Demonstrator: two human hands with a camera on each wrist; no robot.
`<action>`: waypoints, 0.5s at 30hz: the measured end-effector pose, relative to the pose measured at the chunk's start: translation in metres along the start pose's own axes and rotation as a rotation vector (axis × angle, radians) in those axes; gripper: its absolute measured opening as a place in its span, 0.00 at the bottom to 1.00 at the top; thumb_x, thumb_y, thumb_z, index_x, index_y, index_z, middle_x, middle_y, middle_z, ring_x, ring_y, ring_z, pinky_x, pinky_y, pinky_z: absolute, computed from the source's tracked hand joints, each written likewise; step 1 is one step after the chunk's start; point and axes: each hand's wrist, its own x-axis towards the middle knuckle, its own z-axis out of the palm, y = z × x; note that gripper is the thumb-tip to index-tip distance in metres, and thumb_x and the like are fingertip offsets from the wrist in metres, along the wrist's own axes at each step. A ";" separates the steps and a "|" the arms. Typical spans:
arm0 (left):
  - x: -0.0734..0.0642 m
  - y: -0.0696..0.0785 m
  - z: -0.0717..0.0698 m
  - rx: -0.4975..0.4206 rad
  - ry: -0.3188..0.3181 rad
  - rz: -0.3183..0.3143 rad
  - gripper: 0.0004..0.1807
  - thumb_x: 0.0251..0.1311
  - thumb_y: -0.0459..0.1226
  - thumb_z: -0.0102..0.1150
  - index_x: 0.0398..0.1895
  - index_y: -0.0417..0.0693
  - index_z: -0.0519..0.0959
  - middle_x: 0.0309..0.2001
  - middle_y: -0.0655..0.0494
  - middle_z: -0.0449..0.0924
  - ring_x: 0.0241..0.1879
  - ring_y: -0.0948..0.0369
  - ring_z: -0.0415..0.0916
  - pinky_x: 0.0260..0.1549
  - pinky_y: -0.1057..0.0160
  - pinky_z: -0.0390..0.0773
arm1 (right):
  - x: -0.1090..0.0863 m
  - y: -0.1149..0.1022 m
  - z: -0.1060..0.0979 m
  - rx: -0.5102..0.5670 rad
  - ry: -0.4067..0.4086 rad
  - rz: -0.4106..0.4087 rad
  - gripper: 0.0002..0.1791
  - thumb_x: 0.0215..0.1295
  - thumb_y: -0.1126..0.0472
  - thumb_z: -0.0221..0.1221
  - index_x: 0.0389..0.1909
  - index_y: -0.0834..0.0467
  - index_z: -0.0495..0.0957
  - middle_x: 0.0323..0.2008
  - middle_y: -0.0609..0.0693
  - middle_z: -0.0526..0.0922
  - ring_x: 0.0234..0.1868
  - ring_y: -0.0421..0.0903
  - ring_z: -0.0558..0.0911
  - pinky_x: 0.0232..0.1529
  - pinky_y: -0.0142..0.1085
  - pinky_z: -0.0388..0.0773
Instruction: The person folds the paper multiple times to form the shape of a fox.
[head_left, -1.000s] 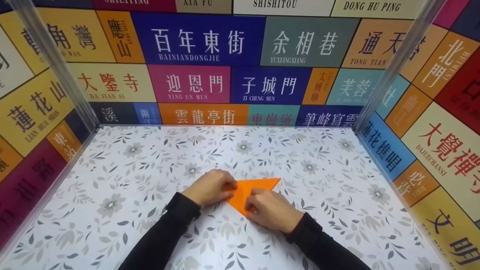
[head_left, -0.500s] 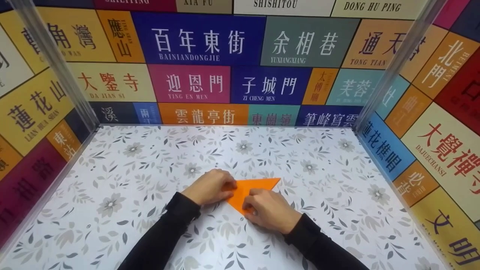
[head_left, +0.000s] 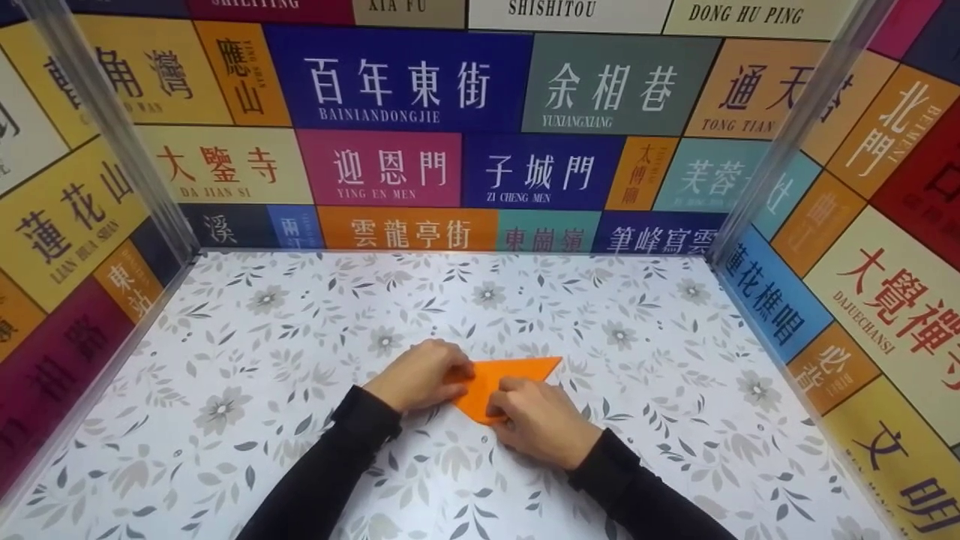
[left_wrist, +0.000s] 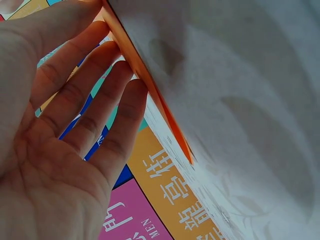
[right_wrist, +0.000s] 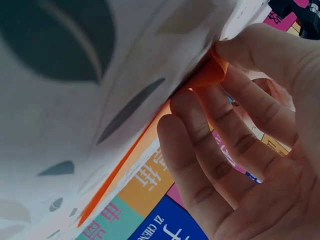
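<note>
A folded sheet of orange paper [head_left: 510, 369] lies on the table, with one pointed corner towards the back right. At its left end rests my left hand [head_left: 424, 377], covering that end. The left wrist view shows the fingers [left_wrist: 125, 105] fairly straight, their tips pressing along the paper [left_wrist: 172, 122]. My right hand [head_left: 546, 421] is over the near right part of the sheet. In the right wrist view its thumb [right_wrist: 250, 47] and forefinger pinch a raised, bent bit of the paper [right_wrist: 212, 74], while the other fingertips touch the sheet's surface.
A white table [head_left: 315, 465] with a grey leaf and flower print spreads under both hands. Panels with coloured name signs [head_left: 397, 82] wall it in at the back and both sides. Clear corner posts [head_left: 120, 135] stand at the rear. Black sleeves cover both forearms.
The paper's near corner, pointed before, now looks blunt and turned up beside the right thumb. The right hand has shifted very slightly left; the left hand stays in place.
</note>
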 end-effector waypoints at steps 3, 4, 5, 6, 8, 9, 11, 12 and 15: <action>0.000 0.000 0.001 -0.004 -0.003 -0.008 0.13 0.72 0.35 0.80 0.57 0.44 0.94 0.54 0.48 0.97 0.59 0.47 0.93 0.70 0.43 0.88 | 0.000 0.000 0.000 -0.006 0.011 0.003 0.08 0.65 0.61 0.83 0.41 0.53 0.94 0.36 0.46 0.86 0.35 0.44 0.86 0.36 0.36 0.85; 0.000 0.000 0.001 -0.008 -0.005 -0.012 0.13 0.72 0.35 0.80 0.57 0.44 0.94 0.54 0.48 0.97 0.59 0.47 0.93 0.70 0.43 0.88 | 0.000 0.000 0.000 -0.007 0.015 0.003 0.08 0.65 0.61 0.83 0.41 0.52 0.94 0.36 0.46 0.86 0.35 0.43 0.86 0.36 0.36 0.85; 0.000 0.000 0.001 -0.010 -0.006 -0.015 0.14 0.72 0.35 0.80 0.57 0.44 0.94 0.54 0.48 0.97 0.59 0.47 0.93 0.70 0.43 0.88 | 0.000 0.000 0.000 -0.007 0.020 0.005 0.08 0.65 0.61 0.83 0.41 0.52 0.94 0.36 0.45 0.86 0.36 0.43 0.86 0.36 0.36 0.85; 0.000 0.000 0.001 -0.012 -0.007 -0.017 0.14 0.72 0.35 0.80 0.57 0.44 0.94 0.54 0.48 0.97 0.59 0.47 0.93 0.70 0.43 0.88 | 0.000 0.000 -0.001 -0.005 0.025 0.008 0.08 0.65 0.61 0.83 0.41 0.52 0.94 0.36 0.45 0.86 0.36 0.43 0.86 0.36 0.36 0.86; 0.000 -0.001 0.002 -0.011 -0.005 -0.013 0.13 0.71 0.34 0.80 0.57 0.44 0.94 0.53 0.48 0.97 0.59 0.47 0.93 0.69 0.44 0.89 | -0.001 0.000 -0.001 0.005 0.032 0.016 0.07 0.65 0.62 0.82 0.41 0.52 0.94 0.36 0.45 0.86 0.36 0.43 0.87 0.37 0.36 0.87; 0.000 -0.001 0.002 -0.010 -0.003 -0.009 0.13 0.71 0.34 0.80 0.56 0.44 0.94 0.53 0.48 0.97 0.59 0.47 0.93 0.69 0.44 0.89 | -0.001 0.001 -0.002 0.015 0.032 0.023 0.07 0.65 0.62 0.82 0.41 0.53 0.94 0.36 0.46 0.87 0.36 0.43 0.87 0.37 0.35 0.87; 0.000 -0.002 0.003 -0.004 0.000 -0.003 0.13 0.71 0.34 0.80 0.56 0.45 0.94 0.52 0.48 0.97 0.58 0.48 0.93 0.68 0.44 0.89 | 0.000 0.002 -0.002 0.041 0.028 0.036 0.07 0.65 0.63 0.81 0.41 0.54 0.94 0.36 0.46 0.87 0.36 0.43 0.87 0.38 0.35 0.88; 0.001 -0.002 0.003 -0.004 0.000 -0.002 0.13 0.71 0.34 0.80 0.56 0.45 0.95 0.52 0.48 0.97 0.58 0.48 0.93 0.68 0.44 0.89 | 0.000 0.002 -0.002 0.056 0.023 0.038 0.07 0.65 0.64 0.81 0.42 0.54 0.94 0.37 0.47 0.88 0.36 0.43 0.88 0.39 0.36 0.89; 0.001 -0.003 0.002 -0.006 0.002 -0.005 0.13 0.71 0.34 0.80 0.56 0.45 0.94 0.52 0.48 0.97 0.58 0.48 0.93 0.68 0.44 0.89 | 0.001 0.005 -0.002 0.103 0.004 0.043 0.07 0.66 0.65 0.79 0.43 0.56 0.94 0.38 0.49 0.89 0.38 0.44 0.90 0.43 0.37 0.92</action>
